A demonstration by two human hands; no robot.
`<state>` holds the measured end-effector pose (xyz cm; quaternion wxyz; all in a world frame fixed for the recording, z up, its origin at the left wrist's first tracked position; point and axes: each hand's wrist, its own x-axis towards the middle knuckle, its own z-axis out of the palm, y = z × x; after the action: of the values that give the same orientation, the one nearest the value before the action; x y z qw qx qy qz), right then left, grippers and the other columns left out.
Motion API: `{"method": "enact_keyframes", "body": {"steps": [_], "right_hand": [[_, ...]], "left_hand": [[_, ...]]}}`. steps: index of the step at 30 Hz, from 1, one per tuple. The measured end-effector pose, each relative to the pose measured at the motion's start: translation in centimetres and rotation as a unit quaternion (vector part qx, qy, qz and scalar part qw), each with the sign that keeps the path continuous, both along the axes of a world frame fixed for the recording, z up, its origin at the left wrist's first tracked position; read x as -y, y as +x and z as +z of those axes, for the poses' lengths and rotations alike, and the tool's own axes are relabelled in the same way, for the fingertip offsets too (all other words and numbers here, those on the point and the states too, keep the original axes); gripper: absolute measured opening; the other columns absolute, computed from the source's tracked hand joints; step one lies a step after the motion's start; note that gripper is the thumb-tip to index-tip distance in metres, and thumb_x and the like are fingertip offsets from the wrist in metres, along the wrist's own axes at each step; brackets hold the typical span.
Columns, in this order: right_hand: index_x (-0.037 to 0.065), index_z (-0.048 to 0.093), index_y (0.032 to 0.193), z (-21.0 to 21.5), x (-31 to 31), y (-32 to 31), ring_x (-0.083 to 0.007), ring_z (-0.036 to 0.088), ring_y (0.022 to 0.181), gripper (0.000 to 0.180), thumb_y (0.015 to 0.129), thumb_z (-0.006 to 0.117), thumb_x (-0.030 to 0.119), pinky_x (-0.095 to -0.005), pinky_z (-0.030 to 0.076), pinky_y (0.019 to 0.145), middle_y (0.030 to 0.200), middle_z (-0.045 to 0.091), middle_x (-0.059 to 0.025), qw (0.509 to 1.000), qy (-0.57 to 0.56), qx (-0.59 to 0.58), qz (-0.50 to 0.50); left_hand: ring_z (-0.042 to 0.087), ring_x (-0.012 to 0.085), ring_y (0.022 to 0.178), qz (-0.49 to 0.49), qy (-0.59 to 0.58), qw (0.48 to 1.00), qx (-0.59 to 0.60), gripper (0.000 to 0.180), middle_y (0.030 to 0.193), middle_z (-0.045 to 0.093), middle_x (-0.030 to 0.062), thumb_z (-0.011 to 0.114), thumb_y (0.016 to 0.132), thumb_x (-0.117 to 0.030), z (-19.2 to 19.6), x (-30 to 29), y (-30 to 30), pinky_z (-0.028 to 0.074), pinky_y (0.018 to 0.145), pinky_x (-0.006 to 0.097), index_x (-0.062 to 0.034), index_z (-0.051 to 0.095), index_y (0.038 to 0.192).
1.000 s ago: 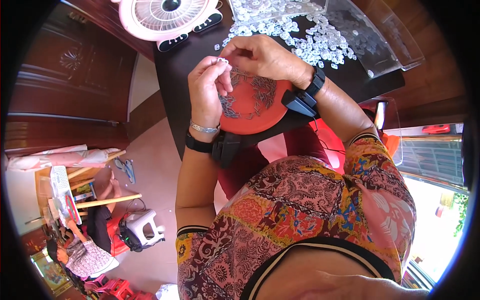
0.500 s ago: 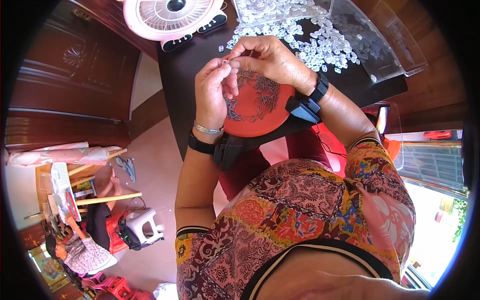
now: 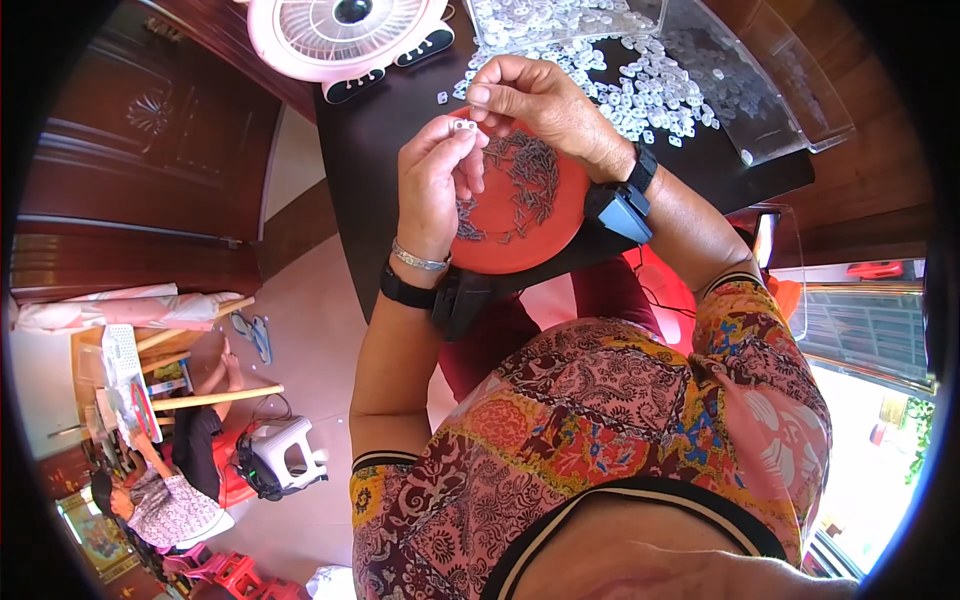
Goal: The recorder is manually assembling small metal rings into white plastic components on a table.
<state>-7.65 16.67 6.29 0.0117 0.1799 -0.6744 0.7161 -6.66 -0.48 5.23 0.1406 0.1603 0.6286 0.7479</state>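
My left hand (image 3: 432, 185) pinches a small white plastic piece with two holes (image 3: 463, 125) between thumb and forefinger. Just above and to the right of it, my right hand (image 3: 548, 105) is closed in a pinch; what its fingertips hold, if anything, is too small to make out. The two hands are slightly apart. Under them lies a round red plate (image 3: 500, 260) strewn with small grey screws (image 3: 537, 185). Beyond my right hand spreads a heap of small clear-white two-holed pieces (image 3: 640, 95).
A pink fan (image 3: 350, 45) stands at the far left of the black table (image 3: 365, 190). A clear plastic tray (image 3: 790, 90) lies at the far right, with pieces inside. On the left, another person (image 3: 175, 505) sits near a grey-white stool (image 3: 285, 455).
My right hand has lifted up and away from the left hand's fingertips. The white piece in my left hand now shows its two holes, and that hand has shifted slightly right.
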Motion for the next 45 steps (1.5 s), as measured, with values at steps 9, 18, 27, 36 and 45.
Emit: {"method": "enact_keyframes", "body": {"steps": [9,18,27,36,45], "right_hand": [[0.003,0.064,0.088,-1.3,0.5,-0.5,-0.0036,0.049,0.06,0.018,0.09,0.063,0.02,-0.0194,0.04,0.052,0.067,0.057,0.0023,0.999,0.011,-0.025,0.026],[0.002,0.062,0.093,-1.0,0.0,-0.3,-0.0034,0.052,0.073,0.018,0.093,0.058,0.019,-0.0194,0.045,0.066,0.078,0.059,0.0017,0.998,0.052,0.009,0.023],[0.002,0.062,0.087,-1.4,0.4,-0.4,-0.0044,0.049,0.064,0.021,0.091,0.061,0.022,-0.0212,0.042,0.058,0.069,0.056,0.0015,0.993,0.099,-0.07,-0.009],[0.002,0.06,0.084,-1.3,0.5,-0.2,-0.0048,0.047,0.061,0.021,0.091,0.061,0.022,-0.0225,0.042,0.055,0.065,0.054,0.0008,0.986,0.125,-0.102,-0.05],[0.002,0.061,0.086,-1.5,0.6,-0.3,-0.0039,0.048,0.063,0.021,0.091,0.06,0.022,-0.0222,0.042,0.056,0.068,0.055,0.0005,0.986,0.132,-0.098,-0.038]], "left_hand": [[0.047,0.008,0.052,0.017,0.002,1.0,-0.003,0.021,0.063,0.052,0.0016,0.045,0.09,-0.017,-0.2,-0.1,0.0,0.033,0.046,0.019,-0.0013,0.058,0.084],[0.047,0.0077,0.051,0.018,-0.005,1.0,-0.01,0.021,0.063,0.052,0.0014,0.046,0.089,-0.016,-0.3,-0.1,0.0,0.032,0.046,0.019,-0.0015,0.059,0.082],[0.046,0.0075,0.05,0.017,0.0,1.0,-0.007,0.02,0.062,0.052,0.0015,0.046,0.089,-0.015,-0.2,-0.2,0.2,0.032,0.044,0.019,-0.0007,0.059,0.082],[0.044,0.0068,0.046,0.021,0.027,0.999,-0.003,0.019,0.06,0.053,0.0018,0.051,0.088,-0.014,-0.4,-0.3,0.0,0.032,0.043,0.019,0.0017,0.06,0.086],[0.046,0.0069,0.05,0.008,-0.001,1.0,-0.012,0.021,0.061,0.051,0.0005,0.047,0.089,-0.016,-0.2,-0.2,0.1,0.031,0.045,0.019,-0.0012,0.058,0.081]]}}
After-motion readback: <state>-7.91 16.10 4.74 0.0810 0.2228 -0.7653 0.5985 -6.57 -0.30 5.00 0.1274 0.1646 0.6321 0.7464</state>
